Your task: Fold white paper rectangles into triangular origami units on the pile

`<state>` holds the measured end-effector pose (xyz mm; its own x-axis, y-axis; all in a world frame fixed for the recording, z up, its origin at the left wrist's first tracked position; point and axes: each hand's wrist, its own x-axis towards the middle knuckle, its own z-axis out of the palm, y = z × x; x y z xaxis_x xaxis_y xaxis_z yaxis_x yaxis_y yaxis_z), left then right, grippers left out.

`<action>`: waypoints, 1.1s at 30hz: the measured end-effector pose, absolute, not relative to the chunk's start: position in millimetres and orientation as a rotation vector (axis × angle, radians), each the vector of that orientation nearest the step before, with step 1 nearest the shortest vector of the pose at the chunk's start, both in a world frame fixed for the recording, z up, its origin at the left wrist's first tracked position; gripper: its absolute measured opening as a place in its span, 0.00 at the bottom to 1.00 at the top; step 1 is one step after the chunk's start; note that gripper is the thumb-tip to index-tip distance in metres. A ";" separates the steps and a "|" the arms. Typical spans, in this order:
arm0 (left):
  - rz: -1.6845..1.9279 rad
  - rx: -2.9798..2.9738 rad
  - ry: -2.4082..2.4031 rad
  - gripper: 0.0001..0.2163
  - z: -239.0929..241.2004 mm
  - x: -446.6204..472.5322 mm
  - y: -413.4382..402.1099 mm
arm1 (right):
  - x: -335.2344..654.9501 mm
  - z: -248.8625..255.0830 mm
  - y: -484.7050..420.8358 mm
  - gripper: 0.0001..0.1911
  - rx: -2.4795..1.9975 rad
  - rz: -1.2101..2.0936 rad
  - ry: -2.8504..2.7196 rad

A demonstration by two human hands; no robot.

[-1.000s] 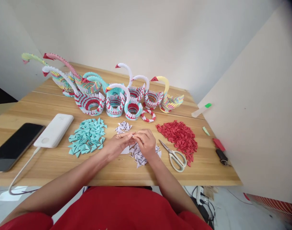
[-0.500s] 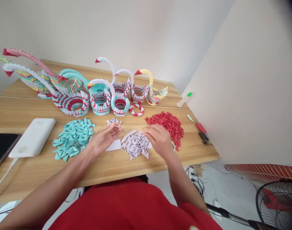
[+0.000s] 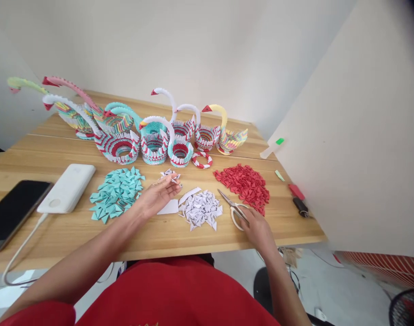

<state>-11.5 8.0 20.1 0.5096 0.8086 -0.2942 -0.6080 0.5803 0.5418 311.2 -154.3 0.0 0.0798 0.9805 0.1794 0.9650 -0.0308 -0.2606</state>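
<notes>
My left hand [image 3: 157, 196] rests palm up on the wooden table [image 3: 50, 154] with its fingers loosely curled, its fingertips by a small cluster of white folded paper pieces [image 3: 170, 175]. Whether it pinches one I cannot tell. My right hand [image 3: 257, 227] sits at the table's front edge, fingers on the handles of the white scissors [image 3: 234, 209], whose blades point up and left. Between my hands lie a pile of white folded triangles [image 3: 200, 208] and a flat white paper slip [image 3: 168, 207].
A teal triangle pile [image 3: 116, 192] lies left, a red triangle pile [image 3: 245, 183] right. Several modular paper swans [image 3: 152, 138] and a red-white ring [image 3: 202, 159] stand behind. A white power bank [image 3: 67, 188] and a phone [image 3: 15, 212] lie far left. A beige panel [image 3: 356, 149] stands at the right.
My hands were together pinching a white piece, then parted. My right hand went right and down onto the scissors' handles. My left hand stays open-palmed near the small white cluster.
</notes>
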 end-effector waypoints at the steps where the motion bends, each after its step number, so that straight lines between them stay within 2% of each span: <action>1: 0.877 0.411 0.553 0.09 20.3 -11.7 7.9 | 308.4 5.0 -152.0 0.20 -2.059 0.127 -1.914; 7: 0.846 0.458 0.531 0.06 22.7 -12.3 7.3 | 271.6 42.9 -145.6 0.25 -1.785 0.718 -1.619; 12: 0.832 0.465 0.500 0.07 21.5 -11.8 5.1 | 229.2 55.1 -132.9 0.22 -1.491 0.964 -1.678; 21: 0.766 0.401 0.583 0.08 26.5 -12.4 4.0 | 203.1 50.6 -111.8 0.17 -1.487 0.875 -1.732; 33: 0.782 0.362 0.570 0.04 25.0 -10.4 4.8 | 205.9 48.2 -109.7 0.16 -1.474 0.828 -1.760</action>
<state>-10.4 4.8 25.0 0.5721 0.7442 -0.3448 -0.5554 0.6608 0.5049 205.9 -109.7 48.2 -0.1207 0.9873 0.1035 0.5494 0.1533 -0.8214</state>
